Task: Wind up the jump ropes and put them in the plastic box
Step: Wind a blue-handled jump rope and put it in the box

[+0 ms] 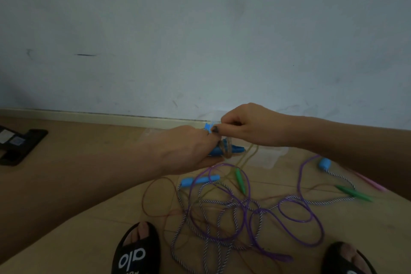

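Observation:
My left hand (189, 151) grips a pair of blue jump-rope handles (224, 150) with a thin yellowish cord wrapped round them. My right hand (249, 125) pinches that cord just above the handles, close to my left thumb. The loose cord (246, 155) hangs down toward the floor. Below lies a tangle: a purple rope (287, 204), a black-and-white striped rope (222, 213) with light blue handles (200, 180) (324, 163), green handles (240, 179) (353, 193) and a thin reddish cord (146, 198). A clear plastic box (266, 157) stands behind my hands, mostly hidden.
A pale wall (200, 40) with a skirting board (89, 115) runs close behind. A black object (20, 147) lies on the wooden floor at the far left. My feet in black sandals (138, 251) (349, 260) stand at the bottom edge. A pink handle (369, 181) lies under my right forearm.

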{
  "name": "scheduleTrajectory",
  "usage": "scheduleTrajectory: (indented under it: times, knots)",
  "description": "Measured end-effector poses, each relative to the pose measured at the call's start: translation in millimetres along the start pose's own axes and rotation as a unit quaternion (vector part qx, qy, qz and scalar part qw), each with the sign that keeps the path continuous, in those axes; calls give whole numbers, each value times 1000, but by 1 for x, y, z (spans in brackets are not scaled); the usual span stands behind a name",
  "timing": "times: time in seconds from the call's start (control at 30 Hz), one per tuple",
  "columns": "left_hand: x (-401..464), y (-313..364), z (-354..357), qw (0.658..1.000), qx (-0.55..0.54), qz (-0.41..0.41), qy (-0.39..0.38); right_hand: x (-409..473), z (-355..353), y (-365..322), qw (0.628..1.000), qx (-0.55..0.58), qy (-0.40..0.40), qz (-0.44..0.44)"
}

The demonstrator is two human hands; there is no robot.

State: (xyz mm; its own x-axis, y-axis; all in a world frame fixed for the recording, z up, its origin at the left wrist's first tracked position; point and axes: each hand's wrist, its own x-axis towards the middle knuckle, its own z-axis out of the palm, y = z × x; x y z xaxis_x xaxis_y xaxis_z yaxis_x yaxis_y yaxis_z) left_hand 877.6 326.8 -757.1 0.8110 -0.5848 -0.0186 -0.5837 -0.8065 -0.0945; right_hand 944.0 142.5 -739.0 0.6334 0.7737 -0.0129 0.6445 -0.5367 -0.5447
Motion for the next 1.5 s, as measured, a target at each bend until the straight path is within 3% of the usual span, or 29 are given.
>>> scheduleTrajectory:
  times: [0.13, 0.23, 0.33, 0.47, 0.57, 0.7, 0.83, 1.03, 1.2, 1.5]
  knots:
    - [3, 7, -9, 1000, -11, -1, -23, 1, 5, 7, 997, 65, 9, 48]
    - [3, 11, -17, 999, -40, 5, 22, -1, 14, 11, 983, 153, 15, 102]
    - [0, 12, -17, 992, -105, -15, 70, -8, 30, 12, 949, 268, 31, 161]
    - [0, 13, -7, 964, -205, -106, 129, -6, 57, 6, 899, 354, 77, 245]
    - [9, 3, 0, 935, -247, -211, 145, -19, 67, -1, 939, 240, 115, 217]
    - [7, -13, 19, 937, -185, -291, 51, -37, 75, -17, 992, -6, 30, 120]
    - [-5, 1, 27, 974, -34, -221, -41, -32, 55, -34, 991, -130, -13, 35]
    - [-5, 10, 22, 982, -2, -159, -98, -11, 13, -37, 995, -91, 35, -2]
    - [-3, 17, 0, 991, 16, -120, -57, 11, -4, -6, 994, -48, 93, 27]
    - [0, 24, -29, 996, -50, -69, 27, 16, 22, 18, 990, 89, 63, 87]
